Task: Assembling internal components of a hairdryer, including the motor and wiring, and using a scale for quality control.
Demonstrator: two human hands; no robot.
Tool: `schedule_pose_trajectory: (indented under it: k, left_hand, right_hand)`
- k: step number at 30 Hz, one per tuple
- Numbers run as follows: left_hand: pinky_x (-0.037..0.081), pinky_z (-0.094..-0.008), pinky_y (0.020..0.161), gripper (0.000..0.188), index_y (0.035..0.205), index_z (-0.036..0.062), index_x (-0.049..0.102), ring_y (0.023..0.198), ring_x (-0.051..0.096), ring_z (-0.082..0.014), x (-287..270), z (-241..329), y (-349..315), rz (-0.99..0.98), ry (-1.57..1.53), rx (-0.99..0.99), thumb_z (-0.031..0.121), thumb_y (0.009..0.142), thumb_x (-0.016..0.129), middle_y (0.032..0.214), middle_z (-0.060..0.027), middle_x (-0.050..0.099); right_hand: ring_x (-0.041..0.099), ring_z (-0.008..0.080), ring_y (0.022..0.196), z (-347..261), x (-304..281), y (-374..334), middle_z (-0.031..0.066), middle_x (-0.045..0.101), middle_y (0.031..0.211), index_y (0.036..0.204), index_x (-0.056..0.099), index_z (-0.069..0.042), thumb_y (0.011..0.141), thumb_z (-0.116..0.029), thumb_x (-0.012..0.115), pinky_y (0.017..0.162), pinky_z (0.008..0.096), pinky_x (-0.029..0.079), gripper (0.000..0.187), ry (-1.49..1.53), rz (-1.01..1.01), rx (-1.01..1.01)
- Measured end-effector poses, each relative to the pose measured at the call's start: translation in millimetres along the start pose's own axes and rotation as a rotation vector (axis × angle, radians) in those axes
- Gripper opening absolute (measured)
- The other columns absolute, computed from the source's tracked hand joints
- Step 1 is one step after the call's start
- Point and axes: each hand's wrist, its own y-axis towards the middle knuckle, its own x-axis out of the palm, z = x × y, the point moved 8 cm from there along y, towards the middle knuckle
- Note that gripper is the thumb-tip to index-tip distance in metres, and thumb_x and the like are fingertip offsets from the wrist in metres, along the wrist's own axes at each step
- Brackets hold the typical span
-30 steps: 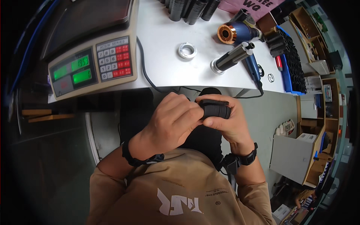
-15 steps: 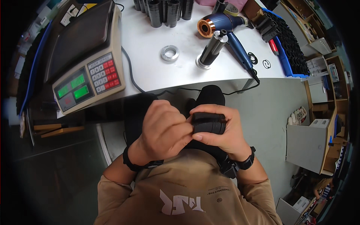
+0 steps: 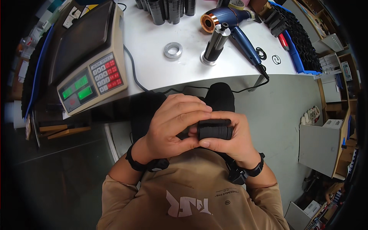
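Note:
A short black cylindrical sleeve with fine ridges lies sideways in front of my lap. My right hand wraps round its right end, thumb below and fingers above. My left hand is open at the sleeve's left end, fingers stretched over towards my right fingertips and thumb close to my right thumb. Part of the sleeve's left end and some of my left fingers are hidden. On the white table ahead stand a metal-and-black cylindrical fixture on a round base and a silver ring.
A digital scale occupies the table's left side. Several stacked black cylinders stand at the back. A blue hair dryer lies right of the fixture, its cable drooping below the table edge. Black rings and a blue crate of black parts are farther right.
My left hand has gone from a closed fist at the sleeve's left end to stretched fingers above it. The right hand keeps its hold. The view has shifted slightly.

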Motion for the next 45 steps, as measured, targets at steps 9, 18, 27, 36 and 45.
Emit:
schedule_pose_trajectory:
  k: [9, 18, 27, 36, 45]
  left_hand:
    - [0.055, -0.0436, 0.092, 0.049, 0.118, -0.0004, 0.072, 0.109, 0.068, -0.0348, 4, 1, 7, 0.006, -0.061, -0.042, 0.017, 0.076, 0.09, 0.121, -0.0154, 0.071]
    - [0.056, -0.042, 0.092, 0.05, 0.117, -0.0013, 0.073, 0.109, 0.068, -0.0334, 9, 1, 7, -0.015, -0.073, -0.033, 0.013, 0.074, 0.091, 0.121, -0.0155, 0.07]
    - [0.056, -0.0418, 0.094, 0.05, 0.118, -0.0029, 0.072, 0.109, 0.069, -0.0328, 9, -3, 6, 0.001, -0.155, -0.062, 0.015, 0.075, 0.09, 0.122, -0.0168, 0.07]
    - [0.056, -0.0446, 0.093, 0.049, 0.119, -0.004, 0.071, 0.109, 0.069, -0.0345, 8, -5, 3, 0.034, -0.182, -0.039, 0.019, 0.08, 0.09, 0.123, -0.019, 0.07]
    - [0.056, -0.0461, 0.097, 0.053, 0.124, -0.0023, 0.069, 0.111, 0.07, -0.0357, 0, -9, 1, 0.079, -0.274, -0.074, 0.019, 0.081, 0.091, 0.123, -0.0202, 0.07]
  right_hand:
    - [0.077, 0.022, 0.101, -1, -5, -3, 0.0171, 0.079, 0.108, 0.121, 0.071, 0.007, 0.082, -0.001, 0.086, 0.095, 0.0349, 0.061, 0.042, -0.043, 0.018, 0.023]
    - [0.077, 0.0213, 0.101, 2, -9, -6, 0.0167, 0.079, 0.109, 0.121, 0.071, 0.007, 0.081, -0.003, 0.088, 0.095, 0.034, 0.061, 0.044, -0.077, 0.015, 0.027]
    - [0.077, 0.0214, 0.103, 1, -10, -5, 0.0173, 0.079, 0.111, 0.12, 0.07, 0.008, 0.08, -0.007, 0.091, 0.096, 0.0344, 0.06, 0.048, -0.017, 0.009, 0.016]
    - [0.076, 0.0224, 0.105, 3, -9, -5, 0.0176, 0.079, 0.112, 0.122, 0.07, 0.008, 0.08, -0.012, 0.093, 0.098, 0.0347, 0.06, 0.052, -0.009, 0.012, 0.012]
    - [0.072, 0.0139, 0.101, -4, -11, -7, 0.011, 0.077, 0.111, 0.125, 0.07, 0.005, 0.083, -0.004, 0.09, 0.091, 0.0286, 0.058, 0.047, 0.03, 0.03, -0.131]
